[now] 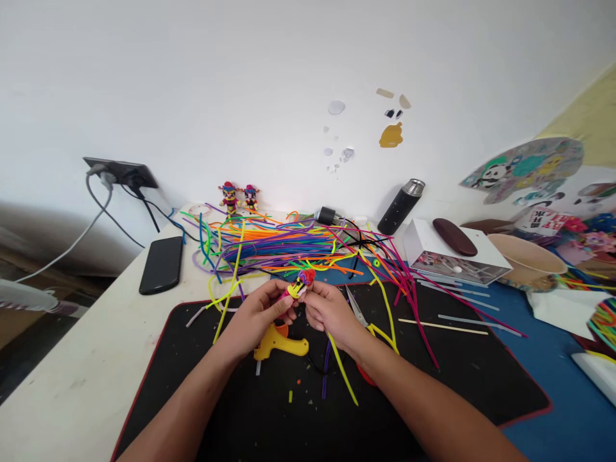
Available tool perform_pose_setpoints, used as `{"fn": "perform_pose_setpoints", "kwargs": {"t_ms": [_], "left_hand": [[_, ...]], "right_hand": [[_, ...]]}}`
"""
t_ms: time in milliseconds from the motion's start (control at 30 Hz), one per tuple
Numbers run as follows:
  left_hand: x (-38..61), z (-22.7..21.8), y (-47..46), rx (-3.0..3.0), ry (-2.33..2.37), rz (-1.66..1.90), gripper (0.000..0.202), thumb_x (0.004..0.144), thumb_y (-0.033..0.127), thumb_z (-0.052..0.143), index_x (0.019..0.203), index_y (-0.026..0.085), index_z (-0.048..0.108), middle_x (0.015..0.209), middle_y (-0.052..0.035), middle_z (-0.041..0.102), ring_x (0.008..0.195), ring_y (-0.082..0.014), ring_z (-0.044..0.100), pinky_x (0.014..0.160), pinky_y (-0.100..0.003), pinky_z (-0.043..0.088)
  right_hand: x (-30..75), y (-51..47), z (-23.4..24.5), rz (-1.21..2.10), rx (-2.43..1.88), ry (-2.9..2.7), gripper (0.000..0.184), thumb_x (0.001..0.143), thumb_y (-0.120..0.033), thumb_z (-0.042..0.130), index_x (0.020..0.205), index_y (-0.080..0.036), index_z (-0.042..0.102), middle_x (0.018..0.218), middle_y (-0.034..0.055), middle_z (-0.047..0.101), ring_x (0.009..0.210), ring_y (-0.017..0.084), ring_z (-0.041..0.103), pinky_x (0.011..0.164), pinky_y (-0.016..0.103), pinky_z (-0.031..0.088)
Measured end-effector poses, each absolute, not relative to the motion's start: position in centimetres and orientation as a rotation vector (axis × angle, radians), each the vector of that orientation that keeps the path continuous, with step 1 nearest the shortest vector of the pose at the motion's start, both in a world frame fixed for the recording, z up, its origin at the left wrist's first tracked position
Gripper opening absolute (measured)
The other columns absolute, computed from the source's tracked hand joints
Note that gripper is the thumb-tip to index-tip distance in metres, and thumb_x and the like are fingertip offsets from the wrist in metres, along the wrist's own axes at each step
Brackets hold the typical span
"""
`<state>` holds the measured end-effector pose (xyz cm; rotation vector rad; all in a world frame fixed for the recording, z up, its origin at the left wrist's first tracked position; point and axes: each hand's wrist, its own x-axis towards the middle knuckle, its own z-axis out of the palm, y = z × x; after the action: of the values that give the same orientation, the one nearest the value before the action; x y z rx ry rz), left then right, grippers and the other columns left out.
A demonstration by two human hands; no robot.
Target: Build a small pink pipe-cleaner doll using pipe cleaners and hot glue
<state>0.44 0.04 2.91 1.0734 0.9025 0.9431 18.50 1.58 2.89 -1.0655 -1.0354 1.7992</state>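
Between my hands is a small pipe-cleaner doll [297,287] with a red and purple head and a yellow and pink body. My left hand [262,311] is closed around its lower body. At the doll's right side the fingers of my right hand [332,313] are pinched together. A yellow-green pipe cleaner [344,372] hangs from my right hand toward the mat; its upper end is hidden in the fingers. Just below my left hand lies a yellow glue gun [283,345]. Scissors [357,307] with yellow handles rest right of my right hand.
Many coloured pipe cleaners [274,249] are heaped behind the black mat [192,359]. Two finished dolls [230,197] stand by the wall. A phone [162,264] lies left. A black flask [400,206], a white box [423,247] and a bowl [524,253] stand right.
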Motion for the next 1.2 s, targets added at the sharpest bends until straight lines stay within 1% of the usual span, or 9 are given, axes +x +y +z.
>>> {"fn": "perform_pose_setpoints", "kwargs": {"t_ms": [100,200,300,400,567,733,900,1067,1200], "left_hand": [[0.3,2.9,0.1,1.084,0.889,0.959,0.047,0.085,0.058,0.084,0.103,0.018,0.068,0.082,-0.0025,0.07,0.075,-0.0176,0.066,0.072,-0.031,0.055],[0.0,2.5,0.1,1.108,0.873,0.974,0.044,0.085,0.055,0.085,0.105,0.018,0.071,0.088,-0.0034,0.072,0.079,-0.0181,0.066,0.076,-0.031,0.055],[-0.4,2.2,0.2,1.246,0.878,1.073,0.036,0.086,0.048,0.085,0.105,0.019,0.075,0.096,-0.0051,0.071,0.089,-0.0198,0.066,0.083,-0.031,0.052],[-0.9,2.4,0.3,1.461,0.85,1.144,0.026,0.091,0.041,0.082,0.106,0.021,0.08,0.103,-0.0078,0.072,0.099,-0.0229,0.066,0.089,-0.033,0.051],[-1.2,2.9,0.3,1.575,0.879,1.067,0.024,0.092,0.04,0.08,0.106,0.022,0.083,0.102,-0.0083,0.074,0.098,-0.0243,0.067,0.09,-0.034,0.05],[-0.4,2.7,0.2,1.261,0.906,0.966,0.035,0.086,0.049,0.084,0.105,0.02,0.079,0.1,-0.0061,0.076,0.09,-0.0211,0.066,0.082,-0.031,0.05],[-0.1,2.1,0.5,1.017,0.953,1.011,0.041,0.079,0.052,0.089,0.1,0.018,0.078,0.087,-0.0042,0.074,0.079,-0.0175,0.064,0.073,-0.027,0.049],[-0.1,2.1,0.6,0.93,0.98,1.039,0.044,0.075,0.053,0.092,0.097,0.017,0.078,0.081,-0.0031,0.072,0.075,-0.0164,0.063,0.067,-0.025,0.048],[0.0,2.2,0.7,0.889,0.993,1.034,0.044,0.073,0.052,0.094,0.093,0.017,0.077,0.079,-0.0025,0.071,0.071,-0.0153,0.063,0.066,-0.025,0.049]], "right_hand": [[18.5,1.3,3.3,1.893,-1.05,-0.901,0.024,0.074,-0.036,0.078,0.077,-0.019,0.061,0.041,-0.0149,0.033,0.034,0.003,0.022,0.039,0.021,0.013],[18.6,1.1,3.7,1.993,-1.023,-0.801,0.026,0.07,-0.033,0.08,0.072,-0.02,0.058,0.039,-0.0151,0.032,0.033,0.003,0.021,0.039,0.022,0.011],[18.8,1.0,4.1,2.084,-0.98,-0.731,0.034,0.067,-0.035,0.084,0.067,-0.021,0.053,0.038,-0.0152,0.031,0.033,0.002,0.02,0.039,0.022,0.011],[19.1,0.8,4.4,2.165,-0.939,-0.707,0.036,0.069,-0.039,0.086,0.071,-0.021,0.055,0.038,-0.0156,0.031,0.033,0.003,0.018,0.038,0.022,0.009],[20.0,0.5,3.8,2.242,-0.923,-0.742,0.035,0.073,-0.038,0.085,0.076,-0.022,0.055,0.038,-0.0155,0.032,0.032,0.004,0.018,0.037,0.022,0.009],[20.2,0.7,3.1,2.082,-0.967,-0.871,0.03,0.081,-0.041,0.083,0.087,-0.02,0.061,0.042,-0.0139,0.038,0.033,0.005,0.024,0.038,0.022,0.014],[19.8,1.0,3.0,1.907,-0.983,-1.092,0.04,0.083,-0.053,0.082,0.093,-0.019,0.062,0.051,-0.0105,0.05,0.037,0.005,0.032,0.038,0.022,0.02],[19.5,1.1,1.9,1.693,-1.041,-1.248,0.041,0.084,-0.055,0.08,0.093,-0.022,0.058,0.051,-0.0138,0.046,0.035,0.006,0.03,0.037,0.022,0.025],[19.5,1.1,1.3,1.508,-1.119,-1.369,0.031,0.09,-0.049,0.074,0.099,-0.023,0.06,0.056,-0.0131,0.044,0.039,0.008,0.036,0.042,0.024,0.029]]}}
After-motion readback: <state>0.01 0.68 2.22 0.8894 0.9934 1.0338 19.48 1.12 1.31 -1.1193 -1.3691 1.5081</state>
